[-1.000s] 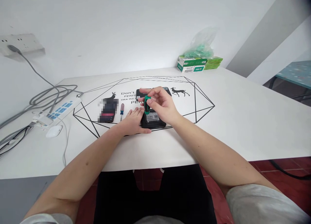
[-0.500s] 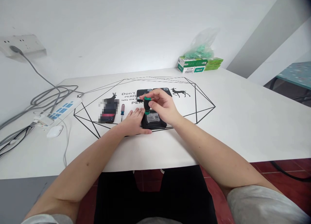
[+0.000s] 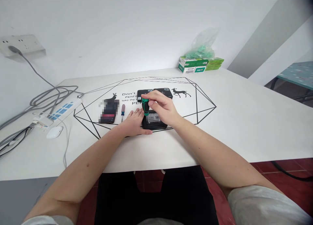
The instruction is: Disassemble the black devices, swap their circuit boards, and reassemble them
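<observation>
My right hand (image 3: 163, 107) grips a green-and-black screwdriver (image 3: 145, 106) by its handle, held nearly upright over a black flat device (image 3: 158, 124) with a white printed label. The screwdriver's tip meets the left part of the device, though the exact contact is too small to make out. Fingers stretched, my left hand (image 3: 134, 123) lies flat against the device's left side, its thumb along the near edge. Two similar black devices lie just behind, one on the left (image 3: 141, 93) and one on the right (image 3: 167, 92), both partly covered by my right hand.
A second screwdriver (image 3: 123, 111) with a clear-and-blue handle lies left of my left hand, beside a partly pixelated phone (image 3: 111, 116). Further left are a power strip (image 3: 64, 111), grey cables and a white earbud case (image 3: 54, 132). Green-and-white boxes (image 3: 193, 64) stand against the wall.
The screwdriver's handle has tilted slightly, and my right hand's fingers have shifted a little on it. My left hand and the black device stay in place.
</observation>
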`<state>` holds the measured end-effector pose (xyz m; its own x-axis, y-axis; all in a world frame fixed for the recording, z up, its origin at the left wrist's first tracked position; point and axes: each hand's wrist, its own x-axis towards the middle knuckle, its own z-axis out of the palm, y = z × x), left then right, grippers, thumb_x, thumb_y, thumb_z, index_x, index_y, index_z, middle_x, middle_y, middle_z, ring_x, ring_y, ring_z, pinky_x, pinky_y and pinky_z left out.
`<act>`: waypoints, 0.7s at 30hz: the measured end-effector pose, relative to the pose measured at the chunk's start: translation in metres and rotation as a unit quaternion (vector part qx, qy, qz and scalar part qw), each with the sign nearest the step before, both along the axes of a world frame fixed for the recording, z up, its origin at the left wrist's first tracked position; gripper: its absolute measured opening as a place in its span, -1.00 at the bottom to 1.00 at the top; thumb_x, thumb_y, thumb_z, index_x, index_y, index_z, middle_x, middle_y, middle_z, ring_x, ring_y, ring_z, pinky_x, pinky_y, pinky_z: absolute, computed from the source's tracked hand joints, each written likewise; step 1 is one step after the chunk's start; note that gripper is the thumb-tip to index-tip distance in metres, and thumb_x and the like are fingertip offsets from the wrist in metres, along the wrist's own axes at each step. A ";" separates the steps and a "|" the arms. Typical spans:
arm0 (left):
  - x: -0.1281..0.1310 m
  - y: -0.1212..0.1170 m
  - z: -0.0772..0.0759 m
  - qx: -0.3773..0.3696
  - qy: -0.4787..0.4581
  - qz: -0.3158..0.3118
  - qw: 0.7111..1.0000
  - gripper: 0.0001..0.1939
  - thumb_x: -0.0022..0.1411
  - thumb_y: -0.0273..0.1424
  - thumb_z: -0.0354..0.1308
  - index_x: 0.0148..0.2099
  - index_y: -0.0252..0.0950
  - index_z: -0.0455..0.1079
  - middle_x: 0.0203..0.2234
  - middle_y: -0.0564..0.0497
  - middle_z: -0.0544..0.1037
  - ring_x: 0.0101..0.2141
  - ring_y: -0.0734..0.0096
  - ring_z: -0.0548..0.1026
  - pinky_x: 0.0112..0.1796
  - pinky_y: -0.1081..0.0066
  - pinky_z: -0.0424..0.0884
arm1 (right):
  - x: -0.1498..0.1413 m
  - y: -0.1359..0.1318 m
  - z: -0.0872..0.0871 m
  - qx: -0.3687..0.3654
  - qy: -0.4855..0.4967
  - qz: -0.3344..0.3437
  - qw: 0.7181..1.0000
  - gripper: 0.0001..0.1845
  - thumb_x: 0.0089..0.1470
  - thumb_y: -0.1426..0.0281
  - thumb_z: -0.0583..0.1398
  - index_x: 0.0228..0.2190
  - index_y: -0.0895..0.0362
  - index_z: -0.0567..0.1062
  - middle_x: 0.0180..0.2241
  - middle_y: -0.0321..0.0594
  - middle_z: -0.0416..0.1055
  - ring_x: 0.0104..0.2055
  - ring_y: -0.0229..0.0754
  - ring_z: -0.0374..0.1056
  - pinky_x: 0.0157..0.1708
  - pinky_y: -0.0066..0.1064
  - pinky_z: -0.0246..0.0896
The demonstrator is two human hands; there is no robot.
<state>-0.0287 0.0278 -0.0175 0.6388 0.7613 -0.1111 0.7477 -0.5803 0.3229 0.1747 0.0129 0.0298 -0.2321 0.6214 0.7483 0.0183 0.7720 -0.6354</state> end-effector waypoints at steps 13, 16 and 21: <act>0.001 -0.001 0.003 -0.020 0.015 0.007 1.000 0.35 0.16 0.39 0.15 0.64 -0.29 -0.33 0.59 -0.34 -0.18 0.56 -0.30 -0.26 0.46 -0.25 -0.24 | -0.008 -0.001 -0.008 -0.152 0.076 0.098 0.980 -0.59 0.26 0.04 0.34 0.01 -0.05 0.45 0.11 -0.13 0.51 0.02 -0.10 0.55 -0.02 -0.16 0.56; 0.001 -0.003 0.006 -0.025 0.009 0.004 1.000 0.36 0.18 0.37 0.16 0.65 -0.28 -0.41 0.60 -0.33 -0.24 0.56 -0.31 -0.26 0.45 -0.26 -0.24 | -0.010 0.001 -0.011 -0.128 0.073 0.088 0.985 -0.61 0.24 0.06 0.36 -0.02 -0.05 0.45 -0.01 -0.18 0.51 -0.08 -0.16 0.52 -0.08 -0.22 0.53; -0.001 -0.003 0.006 -0.029 -0.007 -0.005 1.000 0.35 0.21 0.36 0.16 0.65 -0.18 -0.50 0.61 -0.26 -0.26 0.56 -0.29 -0.28 0.45 -0.27 -0.20 | -0.010 0.004 -0.013 -0.086 0.068 -0.011 0.994 -0.63 0.09 0.17 0.46 -0.11 -0.03 0.54 -0.08 -0.23 0.50 -0.13 -0.18 0.42 -0.24 -0.30 0.41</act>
